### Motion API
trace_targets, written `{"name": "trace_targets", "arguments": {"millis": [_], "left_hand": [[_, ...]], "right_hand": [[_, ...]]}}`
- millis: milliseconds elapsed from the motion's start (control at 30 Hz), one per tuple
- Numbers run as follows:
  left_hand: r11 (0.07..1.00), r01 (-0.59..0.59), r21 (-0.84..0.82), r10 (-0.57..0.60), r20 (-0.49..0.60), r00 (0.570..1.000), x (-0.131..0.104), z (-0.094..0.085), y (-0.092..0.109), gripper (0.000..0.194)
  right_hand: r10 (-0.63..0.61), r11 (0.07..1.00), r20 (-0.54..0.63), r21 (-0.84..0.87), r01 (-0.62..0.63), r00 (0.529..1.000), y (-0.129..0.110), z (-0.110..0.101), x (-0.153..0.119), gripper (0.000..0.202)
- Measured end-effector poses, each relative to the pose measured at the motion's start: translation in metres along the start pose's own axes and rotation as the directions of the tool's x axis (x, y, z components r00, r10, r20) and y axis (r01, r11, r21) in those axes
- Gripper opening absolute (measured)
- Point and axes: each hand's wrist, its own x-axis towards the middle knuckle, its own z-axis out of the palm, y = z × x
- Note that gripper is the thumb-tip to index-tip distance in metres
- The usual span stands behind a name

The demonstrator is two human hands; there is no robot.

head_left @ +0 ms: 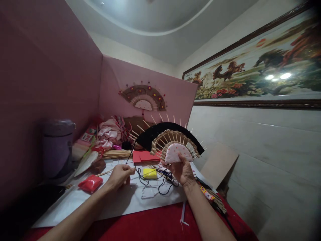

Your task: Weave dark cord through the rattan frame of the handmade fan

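Note:
My right hand (182,171) holds a handmade fan (173,139) upright by its base. The fan has a black fabric arc, wooden sticks poking out along the top and a pink dotted centre. My left hand (120,175) pinches a dark thread (131,152) that runs up to the fan's left edge. More dark thread (160,187) lies looped on the white sheet (120,201) below both hands.
A yellow block (149,173), a red packet (90,183), red paper (142,156), a bundle of sticks (116,154), pink cloth (110,132) and a purple container (58,147) sit on the table. A finished brown fan (143,97) hangs on the pink board. Cardboard (218,164) leans at right.

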Motion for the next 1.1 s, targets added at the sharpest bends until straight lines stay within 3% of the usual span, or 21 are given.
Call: {"name": "trace_targets", "arguments": {"millis": [33,100,133,200,233,333,400,500,533,567,600,667,733,867,1100], "left_hand": [[0.985,-0.068,0.158,0.090,-0.133,0.987,0.002,-0.006,0.002,0.029],[0.903,-0.147,0.404,0.292,-0.325,0.900,0.004,-0.019,0.008,0.024],[0.871,-0.139,0.471,0.357,-0.413,0.838,0.004,-0.026,0.011,0.022],[0.821,-0.071,0.567,0.414,-0.505,0.758,0.004,-0.038,0.016,0.023],[0.802,-0.046,0.595,0.432,-0.526,0.732,0.004,-0.044,0.018,0.024],[0.746,-0.007,0.666,0.465,-0.514,0.721,0.002,-0.053,0.018,0.023],[0.714,-0.014,0.700,0.516,-0.513,0.686,0.001,-0.053,0.018,0.020],[0.741,-0.227,0.631,0.625,-0.526,0.576,0.000,-0.047,0.021,0.019],[0.778,-0.337,0.530,0.614,-0.532,0.583,-0.001,-0.043,0.023,0.017],[0.823,-0.426,0.376,0.568,-0.528,0.632,-0.001,-0.040,0.025,0.016],[0.861,-0.475,0.180,0.496,-0.504,0.707,-0.002,-0.036,0.027,0.014],[0.880,-0.424,-0.214,0.329,-0.370,0.869,-0.006,-0.029,0.032,0.022],[0.823,-0.336,-0.458,0.253,-0.234,0.939,-0.009,-0.025,0.037,0.035],[0.736,-0.243,-0.632,0.193,-0.148,0.970,-0.011,-0.022,0.038,0.038],[0.700,-0.285,-0.654,0.251,-0.149,0.957,-0.009,-0.022,0.031,0.023]], "right_hand": [[0.032,0.999,0.040,-0.009,-0.031,0.999,-0.003,-0.002,0.000,0.020],[0.078,0.997,0.103,-0.012,-0.077,0.992,-0.008,-0.005,0.000,0.023],[0.092,0.996,0.128,-0.007,-0.092,0.987,-0.010,-0.006,-0.001,0.023],[0.111,0.994,0.163,0.001,-0.113,0.980,-0.012,-0.007,-0.003,0.024],[0.119,0.993,0.178,-0.001,-0.120,0.977,-0.013,-0.007,-0.003,0.024],[0.126,0.992,0.190,-0.033,-0.122,0.974,-0.012,-0.009,-0.003,0.030],[0.101,0.994,0.162,-0.046,-0.095,0.982,-0.010,-0.012,0.000,0.032],[0.056,0.997,0.098,-0.062,-0.050,0.994,-0.008,-0.016,0.003,0.029],[0.047,0.997,0.088,-0.071,-0.040,0.995,-0.008,-0.016,0.004,0.029],[0.042,0.996,0.087,-0.082,-0.035,0.995,-0.007,-0.017,0.004,0.029],[0.040,0.995,0.092,-0.093,-0.032,0.995,-0.007,-0.017,0.004,0.029],[0.042,0.994,0.100,-0.109,-0.031,0.994,-0.005,-0.017,0.003,0.030],[0.052,0.991,0.095,-0.128,-0.039,0.994,-0.003,-0.017,0.003,0.030],[0.075,0.984,0.119,-0.168,-0.055,0.990,0.002,-0.016,0.003,0.024],[0.056,0.985,0.155,-0.169,-0.029,0.986,0.006,-0.010,-0.002,0.020]]}}
